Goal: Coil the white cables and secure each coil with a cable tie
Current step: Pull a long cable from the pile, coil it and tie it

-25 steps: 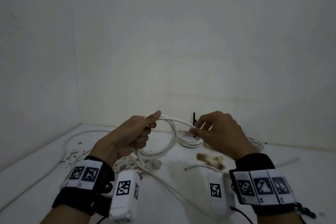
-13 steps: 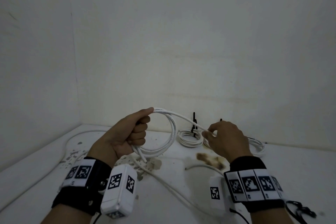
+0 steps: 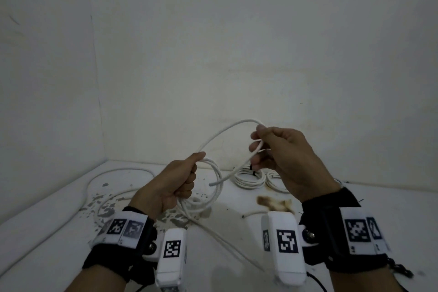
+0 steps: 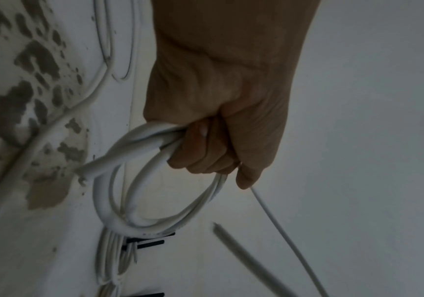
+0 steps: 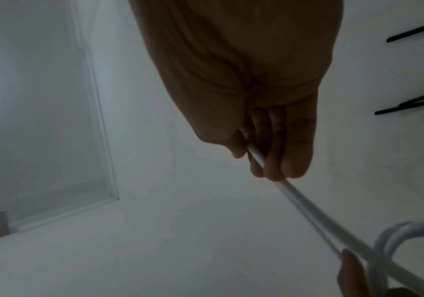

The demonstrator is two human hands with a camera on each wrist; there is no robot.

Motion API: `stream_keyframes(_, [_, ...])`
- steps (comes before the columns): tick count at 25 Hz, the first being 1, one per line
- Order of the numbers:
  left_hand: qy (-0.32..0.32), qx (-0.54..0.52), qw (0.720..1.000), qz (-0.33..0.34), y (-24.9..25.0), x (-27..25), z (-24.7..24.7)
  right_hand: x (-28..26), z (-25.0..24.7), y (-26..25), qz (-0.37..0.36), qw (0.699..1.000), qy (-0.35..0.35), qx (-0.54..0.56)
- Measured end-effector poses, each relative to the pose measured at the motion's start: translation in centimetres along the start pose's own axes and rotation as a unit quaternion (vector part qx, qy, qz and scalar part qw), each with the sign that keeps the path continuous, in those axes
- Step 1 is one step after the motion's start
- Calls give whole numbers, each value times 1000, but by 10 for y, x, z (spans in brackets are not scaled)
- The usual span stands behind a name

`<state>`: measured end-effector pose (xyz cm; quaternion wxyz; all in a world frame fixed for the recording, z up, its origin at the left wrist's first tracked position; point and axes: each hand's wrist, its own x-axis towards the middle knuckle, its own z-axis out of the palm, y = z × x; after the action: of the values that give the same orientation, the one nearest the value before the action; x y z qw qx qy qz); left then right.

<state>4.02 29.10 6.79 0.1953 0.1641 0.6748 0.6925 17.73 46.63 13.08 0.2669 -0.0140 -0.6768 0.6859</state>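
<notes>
The left hand [image 3: 170,187] is closed in a fist around a small round coil of white cable [image 3: 208,187], held above the stained white counter [image 3: 59,220]. The right hand [image 3: 289,161], higher up, pinches the loose end of that same cable between thumb and fingers [image 5: 277,160]. Farther back, near the counter's back edge, lie two finished white cable coils [image 3: 248,176] with black cable ties [image 5: 414,104].
</notes>
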Motion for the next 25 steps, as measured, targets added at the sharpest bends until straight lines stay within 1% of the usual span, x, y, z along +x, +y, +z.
stream_keyframes(2, [-14,-7,1000,-1,-1,0,3,-4,6,-5,7,999,-24,30])
stream_keyframes(5, [-36,-71,997,3,5,-3,6,-6,13,-1,16,998,-65,-8])
stream_keyframes(6, [-50,-104,993,5,9,-4,6,-6,14,5,8,996,-72,-46])
stream_keyframes(7, [-67,-142,987,6,13,-6,6,-5,14,13,-20,990,-59,-128])
stream_keyframes(8, [-86,-181,980,3,17,-8,5,-4,14,20,-61,968,-34,-239])
stream_keyframes(9, [-104,-213,972,0,20,-10,5,-2,16,27,-97,942,-11,-322])
stream_keyframes(10, [-118,-236,965,-4,22,-12,6,-1,18,34,-113,932,-8,-343])
stream_keyframes(11, [-130,-252,959,-7,23,-14,8,0,21,40,-103,951,-31,-290])
stream_keyframes(12, [-139,-262,955,-8,23,-15,11,0,25,45,-73,979,-67,-178])
stream_keyframes(13, [-144,-268,952,-8,23,-16,15,0,28,50,-34,991,-113,-60])
stream_keyframes(14, [-147,-271,951,-7,23,-18,17,1,31,53,0,989,-145,41])
stream_keyframes(15, [-152,-273,950,-6,23,-19,19,1,31,56,27,981,-157,112])
stream_keyframes(16, [-163,-277,947,-6,25,-20,20,1,31,57,45,974,-159,158])
stream_keyframes(17, [-175,-282,943,-8,26,-20,20,0,30,59,61,971,-154,175])
stream_keyframes(18, [-180,-283,942,-10,27,-20,19,-1,30,61,73,974,-148,155])
stream_keyframes(19, [-176,-276,945,-12,27,-19,17,-2,29,62,67,985,-139,72])
stream_keyframes(20, [-164,-264,950,-11,27,-17,14,-3,26,61,46,989,-128,-59])
stream_keyframes(21, [-149,-257,955,-8,28,-15,9,-3,22,59,18,975,-115,-190])
stream_keyframes(22, [-132,-259,957,-4,27,-13,0,-3,18,57,-10,953,-99,-285])
stream_keyframes(23, [-116,-266,957,1,28,-10,-10,-1,11,55,-25,942,-75,-327])
stream_keyframes(25, [-83,-271,959,5,29,-5,-33,4,-8,50,-16,944,-14,-330])
